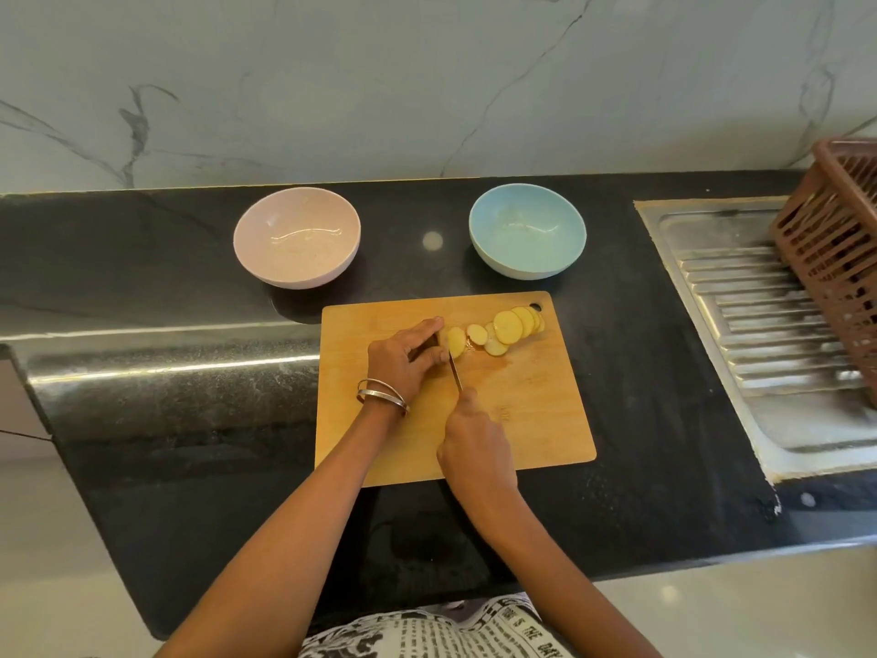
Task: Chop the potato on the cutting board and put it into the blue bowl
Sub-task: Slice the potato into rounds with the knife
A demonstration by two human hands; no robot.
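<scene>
A wooden cutting board [522,420] lies on the black counter. Several round yellow potato slices [508,327] lie fanned near its far right corner. My left hand [403,358] grips the uncut end of the potato [454,341], mostly hidden under the fingers. My right hand [474,448] grips a knife [455,372]; its thin blade runs up against the potato's cut face, and its handle is hidden in the fist. The blue bowl [527,232] stands empty beyond the board, to the right.
A pink bowl [296,242] stands empty at the back left. A steel sink drainboard [769,334] is set into the counter on the right, with a brown plastic basket [835,258] on it. A marble wall rises behind. The counter edge runs along the left.
</scene>
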